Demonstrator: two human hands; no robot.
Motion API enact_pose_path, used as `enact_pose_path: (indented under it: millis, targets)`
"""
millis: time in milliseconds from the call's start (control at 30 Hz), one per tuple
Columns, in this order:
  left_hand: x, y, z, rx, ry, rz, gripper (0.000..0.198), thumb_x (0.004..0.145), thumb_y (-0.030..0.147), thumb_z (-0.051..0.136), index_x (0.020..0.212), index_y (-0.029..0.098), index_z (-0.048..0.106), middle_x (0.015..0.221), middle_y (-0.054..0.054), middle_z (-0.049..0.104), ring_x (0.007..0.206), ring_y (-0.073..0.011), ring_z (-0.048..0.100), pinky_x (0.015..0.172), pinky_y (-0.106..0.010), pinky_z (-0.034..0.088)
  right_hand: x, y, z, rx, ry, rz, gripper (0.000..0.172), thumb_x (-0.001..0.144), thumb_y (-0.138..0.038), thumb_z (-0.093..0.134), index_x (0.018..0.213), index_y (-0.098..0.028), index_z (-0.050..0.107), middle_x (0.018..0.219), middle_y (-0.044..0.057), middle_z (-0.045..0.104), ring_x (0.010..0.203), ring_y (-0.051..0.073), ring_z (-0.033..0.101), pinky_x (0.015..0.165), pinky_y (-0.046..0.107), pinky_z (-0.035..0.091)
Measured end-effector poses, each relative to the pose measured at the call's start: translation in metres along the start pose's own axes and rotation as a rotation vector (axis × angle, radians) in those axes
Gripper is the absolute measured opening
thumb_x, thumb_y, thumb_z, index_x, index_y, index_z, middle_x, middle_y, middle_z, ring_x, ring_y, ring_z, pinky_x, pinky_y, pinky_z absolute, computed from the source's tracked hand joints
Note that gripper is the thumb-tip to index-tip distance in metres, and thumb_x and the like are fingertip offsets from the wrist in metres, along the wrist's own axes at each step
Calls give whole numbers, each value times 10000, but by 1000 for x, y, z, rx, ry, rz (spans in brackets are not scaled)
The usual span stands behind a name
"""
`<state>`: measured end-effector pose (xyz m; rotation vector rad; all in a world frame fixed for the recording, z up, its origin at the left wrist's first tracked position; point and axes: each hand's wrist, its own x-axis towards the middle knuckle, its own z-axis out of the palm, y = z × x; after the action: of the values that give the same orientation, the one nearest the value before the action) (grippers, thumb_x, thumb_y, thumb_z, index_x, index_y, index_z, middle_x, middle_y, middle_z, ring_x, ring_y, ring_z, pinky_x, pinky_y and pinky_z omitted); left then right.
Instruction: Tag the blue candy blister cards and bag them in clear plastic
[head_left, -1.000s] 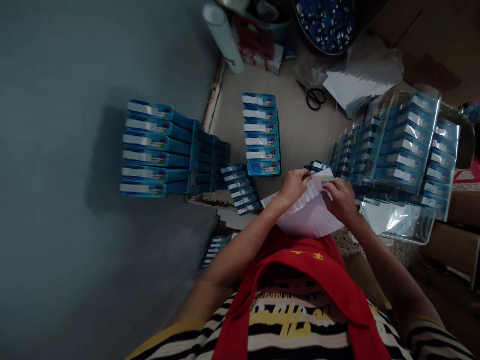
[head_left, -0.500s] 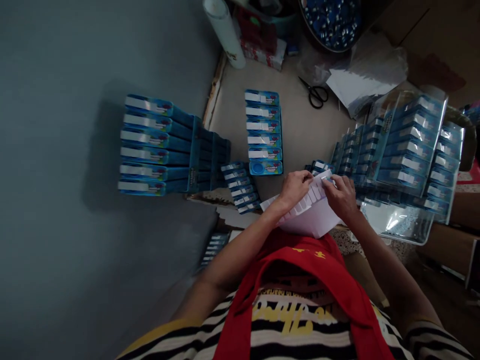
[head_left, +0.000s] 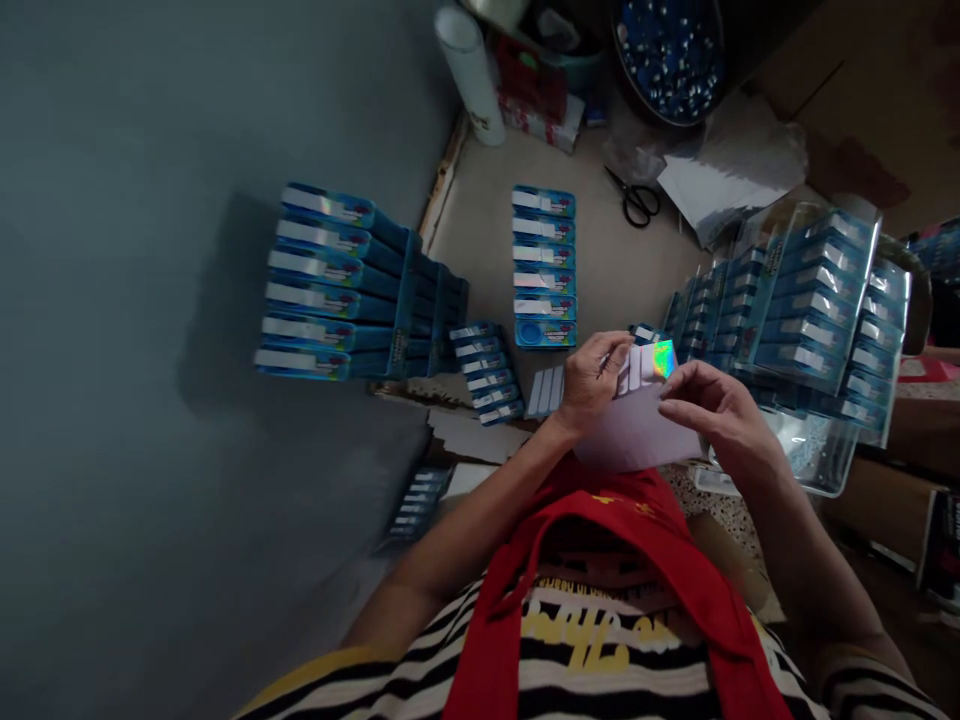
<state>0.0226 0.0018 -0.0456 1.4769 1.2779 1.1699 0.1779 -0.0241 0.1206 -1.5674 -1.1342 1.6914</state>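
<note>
My left hand [head_left: 594, 385] is closed on a white sheet of stickers [head_left: 637, 430], held by its upper edge in front of the red apron. Pale strips run along the top of the sheet, and a shiny rainbow patch [head_left: 664, 358] glints at its right end. Just right of that patch is my right hand [head_left: 709, 400], thumb and forefinger a little apart, with nothing visible between them. Beyond the hands lies a row of blue packs [head_left: 545, 255] with white strips on most of them. A smaller blue bundle [head_left: 487, 372] sits left of my left hand.
Blue packs stand in a tall stack [head_left: 337, 290] against the wall on the left. More packs in clear plastic [head_left: 814, 290] are piled at right, above a clear tray [head_left: 821, 450]. Black scissors [head_left: 637, 203], white paper [head_left: 694, 190] and a round container [head_left: 671, 60] lie farther back.
My right hand has drawn back to the right from the sheet's end, its thumb and forefinger now apart. The rainbow patch now shows. The view has shifted slightly.
</note>
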Motion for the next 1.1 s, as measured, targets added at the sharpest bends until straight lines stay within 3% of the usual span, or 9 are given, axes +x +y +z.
enact_pose_path:
  millis: [100,200,267,400,467,600,800,967,1100]
  targets:
    - [-9,1,-2,-56,-125,-27,168,970,225,669,1096,196,776,1203,-95,791,1150,-216,738,1042,-361,571,0,-25,15,87,-97,11,339,740,-427,944,865,-229,700,859,3,672,796,154,590,750,286,501]
    - [-15,8,-3,-215,-48,-227,163,951,271,682,1039,182,787,1180,-108,802,1133,-242,751,1013,-378,590,6,-34,25,72,-96,-7,345,738,-455,944,850,-239,700,862,8,676,808,165,602,767,297,515]
    - [-18,21,-14,-410,21,-425,318,1007,442,611,1095,186,779,1181,-112,802,1110,-250,760,954,-377,616,13,-31,29,57,-111,16,357,736,-485,938,839,-242,698,846,9,671,797,169,597,758,303,511]
    - [-18,54,-58,-774,-55,-660,815,986,829,308,1104,179,786,1110,-158,807,1044,-281,780,836,-399,655,25,-22,37,41,-177,65,394,709,-520,942,818,-235,691,827,9,661,770,164,569,732,304,493]
    - [-18,66,-75,-842,-51,-681,841,883,918,432,1026,178,805,1034,-161,809,973,-290,784,774,-399,664,31,-19,41,37,-206,77,395,714,-518,938,810,-231,686,809,2,649,745,154,550,712,299,477]
    - [-23,75,-88,-774,136,-701,491,676,611,918,911,195,810,931,-80,805,857,-229,763,712,-329,658,40,-13,45,11,-232,120,409,709,-528,936,797,-216,687,734,-19,617,659,126,490,643,281,417]
    - [-34,64,-97,-616,431,-660,320,752,466,876,880,179,815,861,-59,794,758,-178,747,664,-269,632,64,7,61,-141,-27,32,461,706,-601,911,759,-189,711,650,-25,596,585,106,416,577,275,333]
    - [-21,46,-118,-790,491,-763,485,710,588,840,934,160,800,868,-77,794,712,-188,761,640,-285,634,91,16,90,-235,23,-86,477,773,-653,827,751,-194,698,679,-10,607,624,128,463,608,286,356]
    - [-9,33,-124,-661,550,-703,424,639,439,933,935,163,807,851,-51,789,694,-153,743,658,-250,619,106,20,100,-464,109,-239,359,891,-549,734,783,-209,702,767,25,653,718,171,547,671,307,395]
